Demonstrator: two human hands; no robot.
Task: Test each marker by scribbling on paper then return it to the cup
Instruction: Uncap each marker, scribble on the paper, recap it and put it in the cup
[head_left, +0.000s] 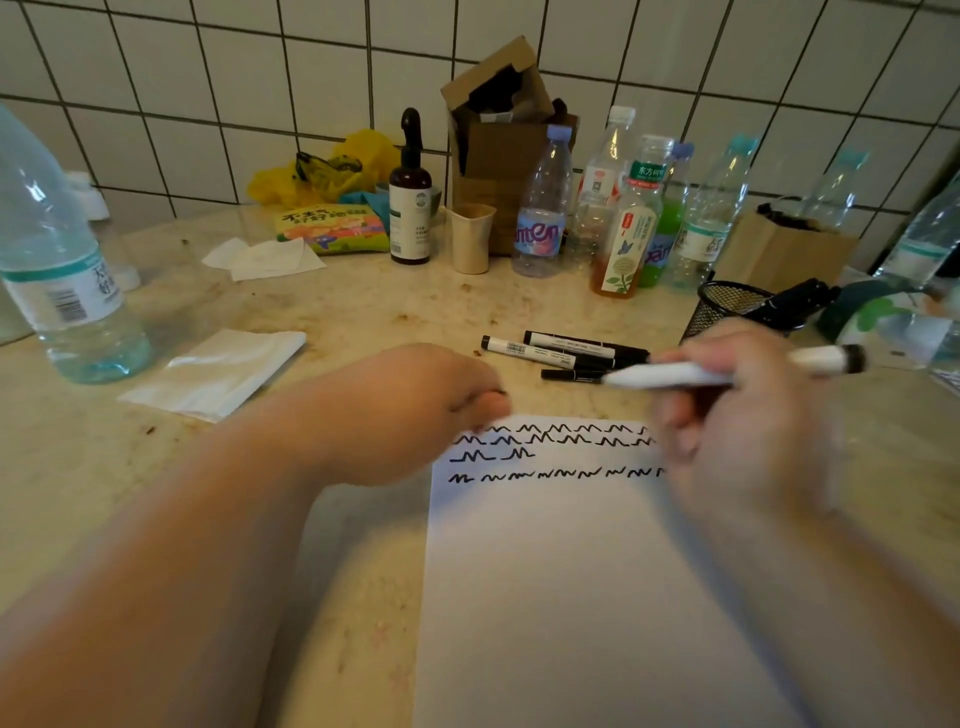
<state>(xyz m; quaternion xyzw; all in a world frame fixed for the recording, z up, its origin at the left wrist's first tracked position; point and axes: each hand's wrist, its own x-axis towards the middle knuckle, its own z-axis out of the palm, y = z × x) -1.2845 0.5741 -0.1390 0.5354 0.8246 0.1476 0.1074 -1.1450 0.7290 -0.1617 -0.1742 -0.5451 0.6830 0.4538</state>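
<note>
A white sheet of paper (561, 571) lies on the counter with several rows of black scribbles across its top. My right hand (737, 426) grips a white marker (675, 375) lying nearly level above the paper's top right corner, its black cap end pointing right. My left hand (415, 410) rests at the paper's top left corner with curled fingers; it is blurred and something small and dark shows at the fingertips. Three markers (561, 353) lie on the counter just beyond the paper. The black mesh cup (727, 306) stands at the right, behind my right hand.
Several plastic bottles (623, 218) and a cardboard box (498, 150) crowd the back by the tiled wall. A large water bottle (57, 270) stands at the left. A folded tissue (218, 374) lies left of the paper. A beige cup (470, 239) and a dark pump bottle (410, 202) stand behind.
</note>
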